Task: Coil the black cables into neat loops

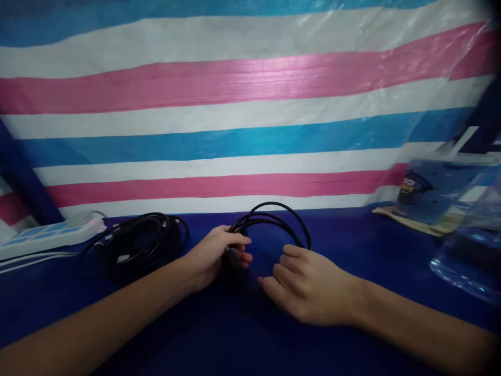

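Observation:
A black cable [274, 216] stands looped in an upright coil on the dark blue table [352, 245]. My left hand [213, 256] is closed round the left side of the coil, thumb over the strands. My right hand [309, 284] rests on the table just right of the coil's base, its fingers bent and touching the lower strands; I cannot make out whether they grip anything. A second bundle of black cable [143, 243] lies flat on the table to the left of my left hand.
A white power strip [50, 232] with a lit red switch lies at the far left. A clear plastic container [473, 250] and a blue cartoon-printed bag [430, 196] sit at the right. A striped pink, white and blue tarp [250, 115] hangs behind the table.

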Action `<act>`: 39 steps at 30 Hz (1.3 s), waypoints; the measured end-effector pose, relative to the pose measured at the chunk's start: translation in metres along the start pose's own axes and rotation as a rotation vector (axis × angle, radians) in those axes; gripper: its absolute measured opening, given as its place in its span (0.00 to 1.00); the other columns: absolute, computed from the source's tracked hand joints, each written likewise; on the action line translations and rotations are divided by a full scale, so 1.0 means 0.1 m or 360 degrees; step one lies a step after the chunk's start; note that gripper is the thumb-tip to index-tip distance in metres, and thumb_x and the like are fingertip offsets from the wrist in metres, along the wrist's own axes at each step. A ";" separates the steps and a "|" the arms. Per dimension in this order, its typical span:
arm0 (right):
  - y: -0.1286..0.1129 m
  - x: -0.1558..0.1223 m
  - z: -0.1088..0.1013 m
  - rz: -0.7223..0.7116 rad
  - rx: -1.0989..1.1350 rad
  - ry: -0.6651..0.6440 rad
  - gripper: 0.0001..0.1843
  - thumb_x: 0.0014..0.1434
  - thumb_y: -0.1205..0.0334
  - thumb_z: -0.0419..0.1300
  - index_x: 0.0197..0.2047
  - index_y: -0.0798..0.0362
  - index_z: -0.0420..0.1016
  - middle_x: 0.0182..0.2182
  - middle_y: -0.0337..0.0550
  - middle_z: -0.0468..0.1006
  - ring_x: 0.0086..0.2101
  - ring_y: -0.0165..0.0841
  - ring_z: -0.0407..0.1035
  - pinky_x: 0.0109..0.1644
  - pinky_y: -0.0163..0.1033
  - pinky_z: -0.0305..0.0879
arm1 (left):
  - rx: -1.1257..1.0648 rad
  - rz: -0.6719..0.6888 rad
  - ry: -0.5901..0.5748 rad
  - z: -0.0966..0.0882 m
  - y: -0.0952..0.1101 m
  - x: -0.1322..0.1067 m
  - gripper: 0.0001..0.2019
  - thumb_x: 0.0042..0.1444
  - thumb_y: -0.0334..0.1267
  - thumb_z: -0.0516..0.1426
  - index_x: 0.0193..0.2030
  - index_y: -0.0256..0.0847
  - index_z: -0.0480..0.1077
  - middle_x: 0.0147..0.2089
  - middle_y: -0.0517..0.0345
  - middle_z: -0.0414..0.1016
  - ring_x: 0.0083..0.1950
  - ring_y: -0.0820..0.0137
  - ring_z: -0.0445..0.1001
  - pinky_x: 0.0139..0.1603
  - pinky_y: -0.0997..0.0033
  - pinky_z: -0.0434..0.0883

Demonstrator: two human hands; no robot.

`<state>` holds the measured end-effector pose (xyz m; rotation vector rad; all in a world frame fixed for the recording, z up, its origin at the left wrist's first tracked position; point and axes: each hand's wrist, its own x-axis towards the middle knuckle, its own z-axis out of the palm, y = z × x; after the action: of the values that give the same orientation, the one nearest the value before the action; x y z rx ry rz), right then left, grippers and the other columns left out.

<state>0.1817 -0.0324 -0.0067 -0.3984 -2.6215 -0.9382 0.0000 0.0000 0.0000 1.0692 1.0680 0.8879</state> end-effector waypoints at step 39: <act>0.11 -0.06 0.21 0.0881 0.0563 -0.0235 0.06 0.56 0.71 0.52 0.31 0.55 0.69 0.31 0.42 0.69 0.39 0.33 0.63 0.59 0.46 0.50 | -0.0342 0.0208 -0.0599 -0.44 0.07 0.16 0.23 0.58 0.48 0.46 0.51 0.34 0.69 0.24 0.56 0.71 0.24 0.70 0.70 0.27 0.72 0.67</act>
<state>0.1869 -0.0113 -0.0186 -1.0528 -2.5106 -0.2695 -0.0382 0.0274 -0.0021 1.0802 0.5828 0.8419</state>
